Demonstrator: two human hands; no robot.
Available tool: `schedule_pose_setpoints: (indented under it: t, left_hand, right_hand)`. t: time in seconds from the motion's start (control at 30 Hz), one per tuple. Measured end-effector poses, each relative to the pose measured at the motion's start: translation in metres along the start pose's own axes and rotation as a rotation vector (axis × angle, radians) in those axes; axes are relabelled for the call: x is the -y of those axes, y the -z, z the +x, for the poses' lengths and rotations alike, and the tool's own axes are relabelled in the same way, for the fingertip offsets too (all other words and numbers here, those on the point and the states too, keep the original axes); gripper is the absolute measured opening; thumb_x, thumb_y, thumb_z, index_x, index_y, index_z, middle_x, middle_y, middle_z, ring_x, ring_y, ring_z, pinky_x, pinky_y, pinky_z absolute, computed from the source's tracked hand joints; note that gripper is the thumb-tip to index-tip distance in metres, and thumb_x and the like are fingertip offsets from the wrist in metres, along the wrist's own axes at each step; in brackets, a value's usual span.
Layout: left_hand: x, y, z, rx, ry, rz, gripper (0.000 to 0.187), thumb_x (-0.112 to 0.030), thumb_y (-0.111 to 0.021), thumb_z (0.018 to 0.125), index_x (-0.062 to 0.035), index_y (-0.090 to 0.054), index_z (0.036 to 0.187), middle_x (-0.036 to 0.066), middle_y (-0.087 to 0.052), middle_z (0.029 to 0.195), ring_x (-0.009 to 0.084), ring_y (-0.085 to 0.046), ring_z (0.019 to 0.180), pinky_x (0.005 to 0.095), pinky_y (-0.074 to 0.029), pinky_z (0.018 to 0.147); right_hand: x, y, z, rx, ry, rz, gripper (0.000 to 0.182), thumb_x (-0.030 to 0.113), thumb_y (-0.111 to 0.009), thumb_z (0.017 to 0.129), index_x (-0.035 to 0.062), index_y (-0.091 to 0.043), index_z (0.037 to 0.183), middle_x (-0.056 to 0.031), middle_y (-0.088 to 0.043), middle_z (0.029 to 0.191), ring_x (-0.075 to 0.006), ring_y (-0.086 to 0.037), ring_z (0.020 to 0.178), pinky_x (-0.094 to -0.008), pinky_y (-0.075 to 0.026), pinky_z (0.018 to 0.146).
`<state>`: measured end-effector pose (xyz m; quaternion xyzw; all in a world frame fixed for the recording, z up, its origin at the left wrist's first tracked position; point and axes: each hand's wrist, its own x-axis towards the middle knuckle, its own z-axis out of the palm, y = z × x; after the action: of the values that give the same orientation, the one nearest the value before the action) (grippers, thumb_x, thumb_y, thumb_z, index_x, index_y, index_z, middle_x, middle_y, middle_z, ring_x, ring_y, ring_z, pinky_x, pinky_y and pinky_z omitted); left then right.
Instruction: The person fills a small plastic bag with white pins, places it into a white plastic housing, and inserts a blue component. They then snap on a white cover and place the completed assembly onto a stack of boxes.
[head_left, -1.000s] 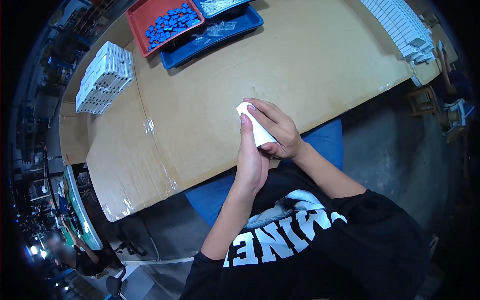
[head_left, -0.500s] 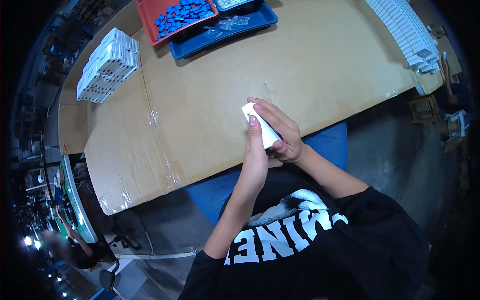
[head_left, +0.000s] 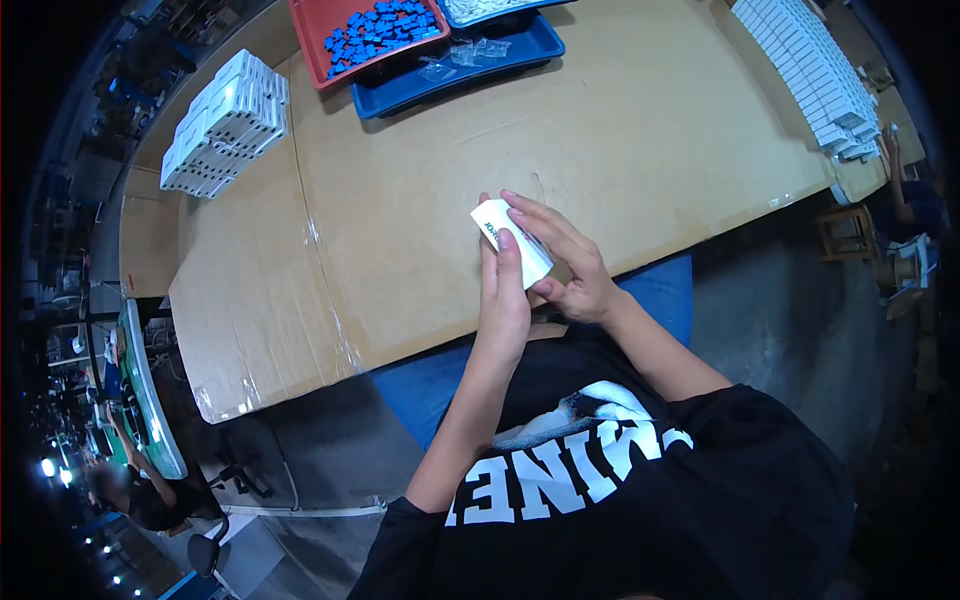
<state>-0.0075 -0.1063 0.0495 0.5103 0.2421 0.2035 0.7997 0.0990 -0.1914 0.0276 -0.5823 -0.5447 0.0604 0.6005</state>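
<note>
A small white box [head_left: 523, 256] with dark lettering at one end sits between my two hands, above the near part of the table. My left hand [head_left: 508, 290] grips it from the left, with the thumb lying along its upper face and other fingers behind it. From the right, my right hand [head_left: 580, 275] holds the box, its fingers along the far side and its thumb near the lower end. The box is tilted, and its underside is hidden.
The cardboard-covered table [head_left: 430, 230] carries a stack of white plastic pieces [head_left: 225, 125] at left. Farther back are a red tray [head_left: 312, 45] of blue parts and a blue tray [head_left: 400, 100] with clear pieces. Rows of white boxes [head_left: 805, 75] line the right. Another person [head_left: 150, 495] sits lower left.
The box has turned in my hands, showing more of its lettered face. My right fingers have loosened and straightened slightly. The view has shifted a little.
</note>
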Motion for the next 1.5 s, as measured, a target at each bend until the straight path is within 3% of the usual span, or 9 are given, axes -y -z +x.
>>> schedule_pose_setpoints:
  t: [0.13,0.23,0.3,0.4,0.47,0.63,0.83,1.1,1.5]
  left_hand:
    - [0.02,0.01,0.007,0.013,-0.35,0.473,0.089,-0.057,-0.049,0.106,0.0029,-0.016,0.162,0.026,-0.029,0.158,0.0341,-0.031,0.15,0.0404,-0.032,0.119]
    - [0.015,0.014,0.005,0.019,-0.227,0.72,0.076,-0.049,-0.053,0.107,0.0046,-0.032,0.156,0.018,-0.035,0.157,0.0242,-0.044,0.141,0.039,-0.04,0.113]
    - [0.017,0.01,0.012,-0.044,-0.198,0.308,0.06,-0.044,-0.052,0.109,0.0034,-0.045,0.145,0.013,-0.061,0.127,0.0204,-0.059,0.12,0.0354,-0.045,0.105]
    - [0.006,0.017,0.007,0.0,-0.098,0.218,0.065,-0.054,-0.043,0.11,0.0002,-0.044,0.145,0.012,-0.062,0.125,0.0215,-0.059,0.123,0.0357,-0.046,0.106]
    - [0.007,0.018,0.0,0.019,0.246,-0.038,0.07,-0.062,-0.036,0.109,-0.0039,-0.043,0.148,0.011,-0.062,0.127,0.0216,-0.059,0.124,0.0361,-0.048,0.105]
    - [-0.016,-0.011,-0.016,0.017,0.283,-0.289,0.066,-0.061,-0.039,0.108,-0.0076,-0.045,0.147,0.008,-0.062,0.129,0.0188,-0.061,0.122,0.0356,-0.05,0.105]
    - [-0.017,-0.009,-0.015,0.103,0.36,-0.368,0.063,-0.056,-0.044,0.108,-0.0057,-0.046,0.145,0.008,-0.06,0.131,0.0198,-0.06,0.122,0.0361,-0.05,0.105]
    - [-0.003,-0.02,-0.01,-0.076,0.319,-0.304,0.065,-0.059,-0.04,0.109,-0.007,-0.044,0.147,0.008,-0.057,0.133,0.0175,-0.057,0.124,0.0353,-0.048,0.105]
    - [0.009,-0.015,-0.007,-0.09,0.299,-0.267,0.067,-0.06,-0.042,0.107,-0.0044,-0.044,0.146,0.01,-0.057,0.132,0.0172,-0.056,0.126,0.0332,-0.047,0.107]
  right_hand:
    - [-0.004,-0.008,-0.009,-0.146,-0.378,0.47,0.083,0.066,-0.048,0.102,-0.004,-0.053,0.146,-0.0174,-0.057,0.139,-0.0272,-0.056,0.13,-0.038,-0.043,0.11]
    - [0.002,0.005,0.002,0.001,-0.429,0.419,0.083,0.066,-0.045,0.103,-0.0029,-0.054,0.147,-0.0182,-0.053,0.142,-0.0272,-0.052,0.134,-0.0365,-0.042,0.111]
    - [0.002,0.005,0.002,0.037,-0.417,0.349,0.073,0.06,-0.05,0.105,0.0003,-0.055,0.147,-0.0199,-0.049,0.148,-0.0295,-0.049,0.138,-0.0388,-0.043,0.111]
    - [0.003,0.006,0.002,0.017,-0.192,0.041,0.076,0.044,-0.07,0.094,0.0006,-0.048,0.153,-0.0231,-0.043,0.155,-0.0382,-0.047,0.141,-0.048,-0.042,0.115]
    - [0.004,0.012,0.007,0.057,-0.079,-0.049,0.08,0.045,-0.072,0.092,-0.0003,-0.047,0.153,-0.024,-0.044,0.154,-0.0397,-0.048,0.14,-0.0478,-0.044,0.113]
    - [-0.005,0.012,-0.005,0.036,0.025,-0.164,0.086,0.047,-0.076,0.086,-0.0063,-0.05,0.147,-0.0277,-0.054,0.139,-0.0417,-0.057,0.127,-0.0452,-0.051,0.101]
    - [-0.007,0.009,-0.007,-0.015,0.057,-0.133,0.086,0.052,-0.073,0.088,-0.008,-0.05,0.145,-0.0283,-0.055,0.134,-0.0403,-0.063,0.115,-0.0411,-0.054,0.095]
    - [-0.016,-0.01,-0.018,-0.108,-0.049,-0.028,0.083,0.061,-0.057,0.1,-0.0106,-0.052,0.143,-0.0277,-0.057,0.128,-0.0377,-0.065,0.107,-0.0387,-0.054,0.09]
    - [-0.016,-0.012,-0.019,-0.108,-0.008,-0.081,0.082,0.062,-0.042,0.105,-0.0132,-0.055,0.137,-0.0309,-0.058,0.127,-0.0406,-0.067,0.107,-0.04,-0.056,0.089]
